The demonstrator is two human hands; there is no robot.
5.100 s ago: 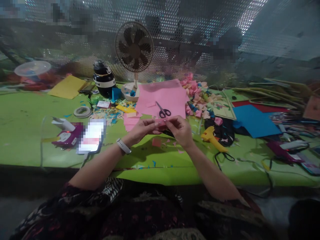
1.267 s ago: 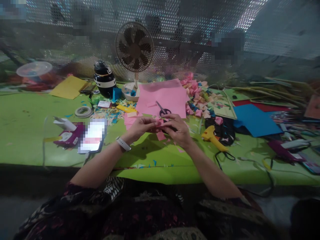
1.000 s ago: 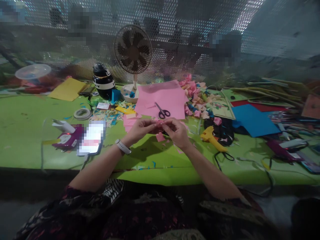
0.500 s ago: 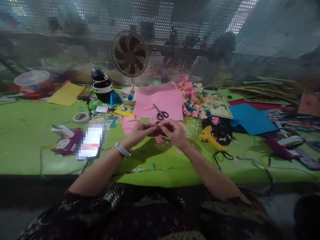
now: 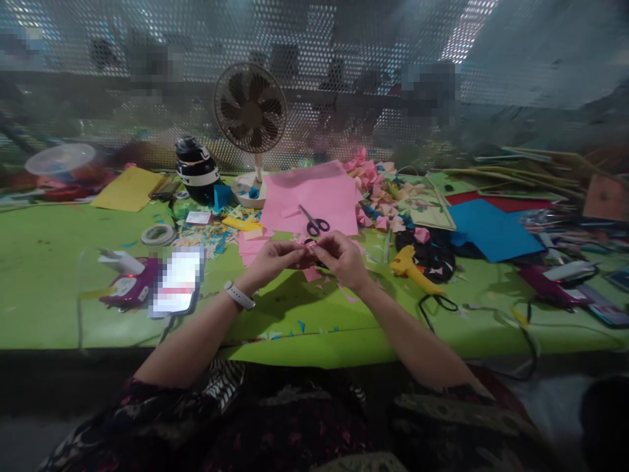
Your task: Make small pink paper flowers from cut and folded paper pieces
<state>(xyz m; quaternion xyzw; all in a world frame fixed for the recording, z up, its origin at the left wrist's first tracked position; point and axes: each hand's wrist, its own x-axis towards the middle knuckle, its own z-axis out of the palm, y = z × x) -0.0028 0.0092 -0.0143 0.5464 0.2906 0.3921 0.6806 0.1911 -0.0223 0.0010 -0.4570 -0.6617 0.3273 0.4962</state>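
Observation:
My left hand point(image 5: 276, 262) and my right hand point(image 5: 341, 259) meet at the fingertips above the green table cover. Both are closed in a pinch on a small piece of pink paper point(image 5: 310, 245), mostly hidden by the fingers. Just beyond them, black-handled scissors point(image 5: 317, 226) lie on a large pink paper sheet point(image 5: 309, 190). Pink paper pieces point(image 5: 249, 248) lie beside my left hand, and a pink scrap point(image 5: 311, 274) is below the fingers. To the right of my right hand rests a yellow glue gun point(image 5: 413, 267).
A fan point(image 5: 250, 111) and a black jar point(image 5: 196, 170) stand at the back. Folded pink paper shapes point(image 5: 366, 174) are heaped behind the sheet. A lit phone point(image 5: 177, 282) and a tape roll point(image 5: 158, 235) lie left; blue paper point(image 5: 494, 228) and cables lie right.
My fingers have shifted slightly around the small pink paper, with my right hand a little higher. The view has moved slightly; the other things lie as before.

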